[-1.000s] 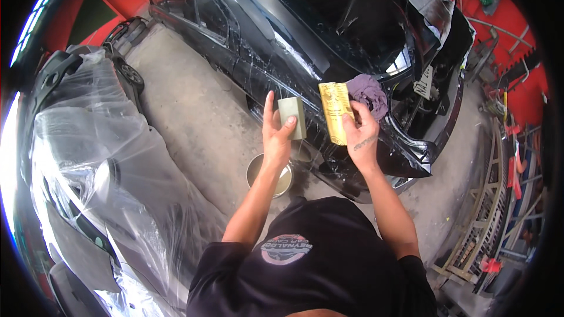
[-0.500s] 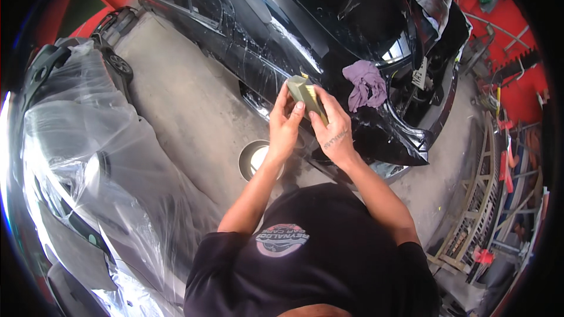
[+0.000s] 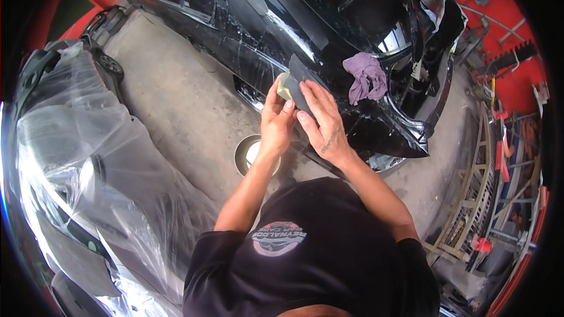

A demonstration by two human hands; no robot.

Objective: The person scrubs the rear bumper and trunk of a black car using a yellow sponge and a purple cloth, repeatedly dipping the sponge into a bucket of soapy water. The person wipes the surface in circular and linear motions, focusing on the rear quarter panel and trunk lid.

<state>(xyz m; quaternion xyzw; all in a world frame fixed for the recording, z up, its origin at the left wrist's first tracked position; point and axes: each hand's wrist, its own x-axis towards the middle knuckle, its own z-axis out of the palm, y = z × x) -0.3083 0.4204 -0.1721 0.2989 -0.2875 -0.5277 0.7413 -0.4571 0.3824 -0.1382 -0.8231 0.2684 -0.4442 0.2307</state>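
In front of my chest, over the black car's side (image 3: 249,58), my left hand (image 3: 276,122) is closed round a greenish-yellow block (image 3: 284,89), which looks like a sanding block. A dark grey sheet, apparently sandpaper (image 3: 301,76), lies against the block's right side, one corner sticking up beyond it. My right hand (image 3: 323,123) presses that sheet to the block, fingers stretched along it and thumb nearer me. Its palm side is hidden. A crumpled purple cloth (image 3: 366,79) rests on the car's black bodywork, right of my hands.
Below my left wrist, a round pan (image 3: 239,157) with something whitish inside stands on the concrete floor (image 3: 170,94). Clear plastic sheeting (image 3: 117,152) drapes a vehicle at the left. Metal frames and car parts (image 3: 470,199) crowd the right side.
The grey sheet now stands out from the block, where before mostly the greenish block showed. My right fingers have straightened along the sheet. Both hands have shifted slightly left.
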